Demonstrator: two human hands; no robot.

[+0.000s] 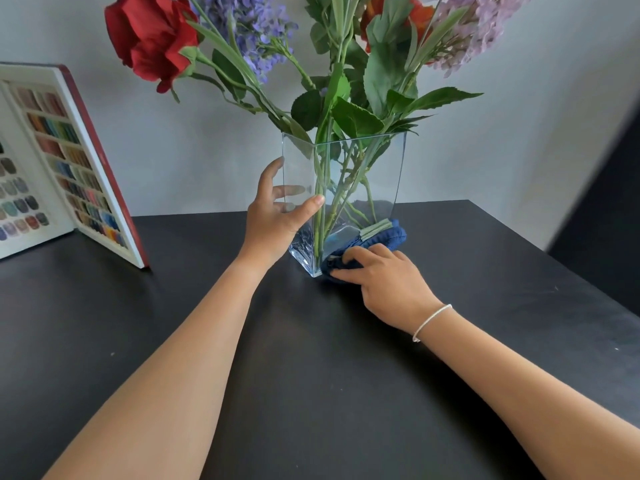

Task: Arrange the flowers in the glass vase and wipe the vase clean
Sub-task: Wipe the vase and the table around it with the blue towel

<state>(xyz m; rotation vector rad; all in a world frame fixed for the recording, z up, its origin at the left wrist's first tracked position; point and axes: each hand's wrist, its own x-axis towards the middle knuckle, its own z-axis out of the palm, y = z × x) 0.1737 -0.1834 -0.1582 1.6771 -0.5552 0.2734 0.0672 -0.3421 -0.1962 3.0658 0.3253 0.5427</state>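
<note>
A square clear glass vase stands on the black table, a corner edge facing me. It holds several artificial flowers: a red rose, purple blooms, a pale lilac cluster and green leaves. My left hand grips the vase's left side, thumb on the front corner edge and fingers behind the glass. My right hand presses a folded blue cloth against the bottom of the vase's right face.
An open sample book with coloured swatches stands propped at the left on the table. A grey wall is close behind the vase. The table's right edge runs diagonally, with a dark area beyond it.
</note>
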